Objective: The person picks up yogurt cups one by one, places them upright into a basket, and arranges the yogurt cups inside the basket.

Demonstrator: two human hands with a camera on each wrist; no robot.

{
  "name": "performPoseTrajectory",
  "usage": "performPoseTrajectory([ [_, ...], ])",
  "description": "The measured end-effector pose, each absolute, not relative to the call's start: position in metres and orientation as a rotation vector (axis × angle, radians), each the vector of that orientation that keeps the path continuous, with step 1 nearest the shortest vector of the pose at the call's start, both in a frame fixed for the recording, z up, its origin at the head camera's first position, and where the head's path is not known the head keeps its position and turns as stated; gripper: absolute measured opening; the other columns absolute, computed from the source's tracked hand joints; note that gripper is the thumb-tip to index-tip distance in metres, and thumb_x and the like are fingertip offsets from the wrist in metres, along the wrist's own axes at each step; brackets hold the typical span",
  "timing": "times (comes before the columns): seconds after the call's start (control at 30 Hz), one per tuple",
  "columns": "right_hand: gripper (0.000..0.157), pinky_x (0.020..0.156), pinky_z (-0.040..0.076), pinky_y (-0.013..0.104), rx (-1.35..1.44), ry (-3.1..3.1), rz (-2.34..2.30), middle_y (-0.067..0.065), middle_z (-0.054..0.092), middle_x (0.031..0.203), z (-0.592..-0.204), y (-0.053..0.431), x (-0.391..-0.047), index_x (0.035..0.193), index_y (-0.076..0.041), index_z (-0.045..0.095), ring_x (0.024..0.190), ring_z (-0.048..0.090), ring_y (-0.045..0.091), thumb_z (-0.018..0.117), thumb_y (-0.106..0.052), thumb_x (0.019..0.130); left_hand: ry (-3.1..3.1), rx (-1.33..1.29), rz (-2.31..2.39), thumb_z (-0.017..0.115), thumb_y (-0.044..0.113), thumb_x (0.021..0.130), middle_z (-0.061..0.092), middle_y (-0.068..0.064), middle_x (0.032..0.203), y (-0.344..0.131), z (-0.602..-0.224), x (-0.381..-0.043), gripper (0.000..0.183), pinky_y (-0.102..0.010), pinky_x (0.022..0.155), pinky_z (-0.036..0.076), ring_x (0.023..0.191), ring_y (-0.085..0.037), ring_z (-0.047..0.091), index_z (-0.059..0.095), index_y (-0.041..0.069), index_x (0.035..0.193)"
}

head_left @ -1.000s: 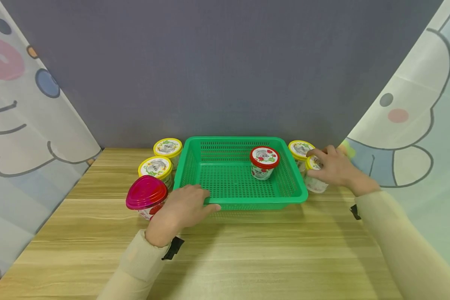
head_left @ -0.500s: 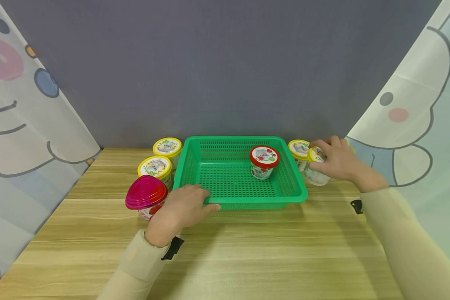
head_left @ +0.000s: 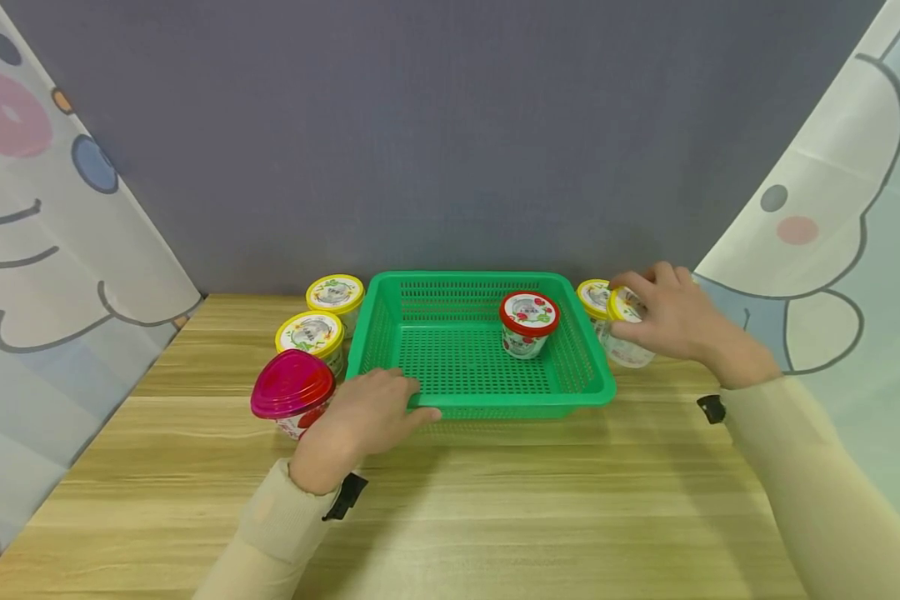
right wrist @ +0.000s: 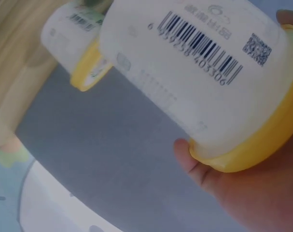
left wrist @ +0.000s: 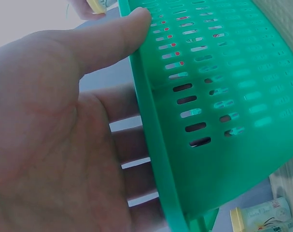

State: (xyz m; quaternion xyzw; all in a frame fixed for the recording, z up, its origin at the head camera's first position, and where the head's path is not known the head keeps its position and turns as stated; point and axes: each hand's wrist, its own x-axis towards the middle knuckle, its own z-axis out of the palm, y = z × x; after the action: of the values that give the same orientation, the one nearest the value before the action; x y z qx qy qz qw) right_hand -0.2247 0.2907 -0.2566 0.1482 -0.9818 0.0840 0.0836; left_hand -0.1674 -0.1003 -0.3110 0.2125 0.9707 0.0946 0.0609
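Observation:
My left hand (head_left: 363,421) holds the near left rim of a green plastic basket (head_left: 487,401). In the left wrist view its thumb lies along the outer wall and the fingers pass over the rim. At the basket's right, my right hand (head_left: 681,318) grips a white tub (head_left: 630,354) by its yellow lid, its printed barcode facing the right wrist camera. A second yellow-lidded tub (head_left: 592,295) stands just behind, partly hidden. Inside the basket, toward the right, stands a tub with a red lid (head_left: 528,312) and cherry prints.
Left of the basket, two yellow-lidded tubs (head_left: 310,333) and a tub with a pink lid (head_left: 292,385) stand in a row on the wooden table (head_left: 495,517). A grey wall (head_left: 450,142) rises behind, with cartoon-printed cloths (head_left: 825,225) at both sides.
My right hand has shifted the yellow-lidded tub slightly back, first to the right and then a little left toward the tub behind. The left hand and basket stay in place.

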Motion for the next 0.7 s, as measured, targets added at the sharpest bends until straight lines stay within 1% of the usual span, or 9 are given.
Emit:
performPoseTrajectory([
  [0.2, 0.055, 0.083, 0.039, 0.059, 0.453, -2.928, 0.208, 0.028, 0.044, 0.123, -0.250, 0.285, -0.223, 0.134, -0.011, 0.056, 0.107, 0.040, 0.044, 0.060, -0.034, 0.085, 2.929, 0.657, 0.290, 0.067, 0.046, 0.097, 0.065, -0.011, 0.130, -0.101, -0.310, -0.168, 0.054, -0.052, 0.098, 0.051, 0.121, -0.033, 0.060, 0.066, 0.006, 0.133],
  [0.5, 0.055, 0.081, 0.040, 0.056, 0.446, -2.930, 0.221, 0.025, 0.046, 0.122, -0.241, 0.278, -0.222, 0.136, -0.014, 0.056, 0.107, 0.040, 0.043, 0.060, -0.035, 0.085, 2.921, 0.653, 0.308, 0.066, 0.045, 0.097, 0.063, -0.012, 0.134, -0.101, -0.310, -0.168, 0.055, -0.053, 0.100, 0.050, 0.125, -0.033, 0.058, 0.065, 0.006, 0.135],
  [0.7, 0.056, 0.083, 0.040, 0.057, 0.462, -2.951, 0.248, 0.025, 0.045, 0.127, -0.237, 0.268, -0.220, 0.137, -0.015, 0.055, 0.111, 0.039, 0.042, 0.060, -0.034, 0.085, 2.918, 0.652, 0.319, 0.067, 0.044, 0.097, 0.064, -0.012, 0.133, -0.101, -0.310, -0.168, 0.054, -0.053, 0.099, 0.051, 0.124, -0.033, 0.058, 0.065, 0.006, 0.135],
])
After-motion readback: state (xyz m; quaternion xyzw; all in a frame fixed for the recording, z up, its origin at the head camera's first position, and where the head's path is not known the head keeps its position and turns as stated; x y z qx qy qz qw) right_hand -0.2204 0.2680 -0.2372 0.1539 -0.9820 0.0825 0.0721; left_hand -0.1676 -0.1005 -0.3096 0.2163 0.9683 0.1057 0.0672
